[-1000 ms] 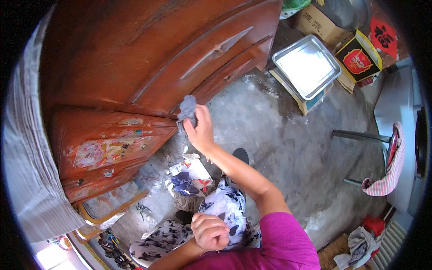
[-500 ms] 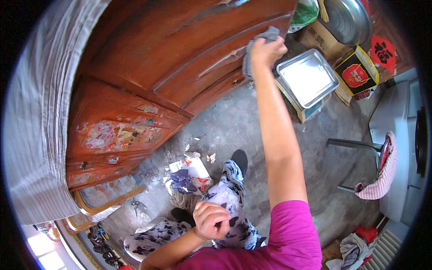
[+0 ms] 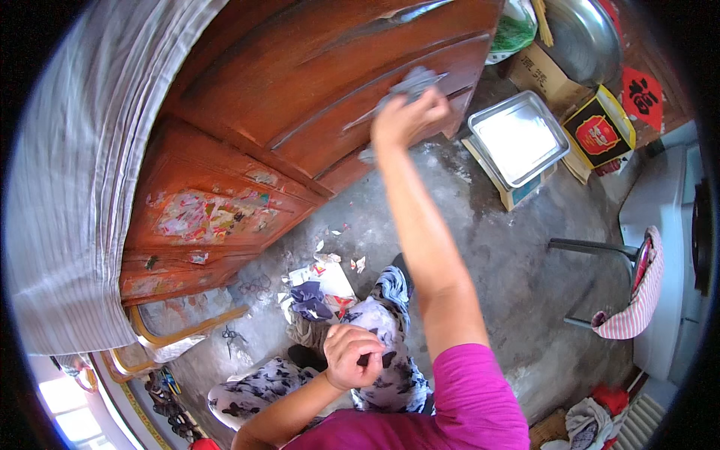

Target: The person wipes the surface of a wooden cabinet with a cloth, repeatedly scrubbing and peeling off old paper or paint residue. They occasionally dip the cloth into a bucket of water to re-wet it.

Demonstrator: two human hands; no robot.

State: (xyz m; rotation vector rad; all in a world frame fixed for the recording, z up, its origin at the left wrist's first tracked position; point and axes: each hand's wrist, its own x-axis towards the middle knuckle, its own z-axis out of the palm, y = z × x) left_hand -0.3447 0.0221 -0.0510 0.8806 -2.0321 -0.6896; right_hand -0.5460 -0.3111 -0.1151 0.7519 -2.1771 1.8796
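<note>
My right hand (image 3: 407,120) is closed around a grey cloth (image 3: 417,82), pressed against the front of a reddish-brown wooden cabinet (image 3: 300,82). A bit of the cloth also shows below the wrist. The cabinet's surface is worn, and its lower left panel carries torn remnants of a colourful paper picture (image 3: 214,214). Over my patterned trousers (image 3: 379,319), my left hand (image 3: 351,357) is curled into a loose fist, with nothing visible in it.
A shiny metal tray (image 3: 517,139) rests on a low stand at the right, near a cardboard box (image 3: 547,75) and a metal basin (image 3: 581,37). Papers with a dark cloth (image 3: 309,300) lie on the floor. A striped curtain (image 3: 82,187) hangs left; a chair (image 3: 637,292) stands right.
My right hand has swept left and slightly down across the cabinet with the grey cloth, away from the tray. My left hand has stayed closed in nearly the same place.
</note>
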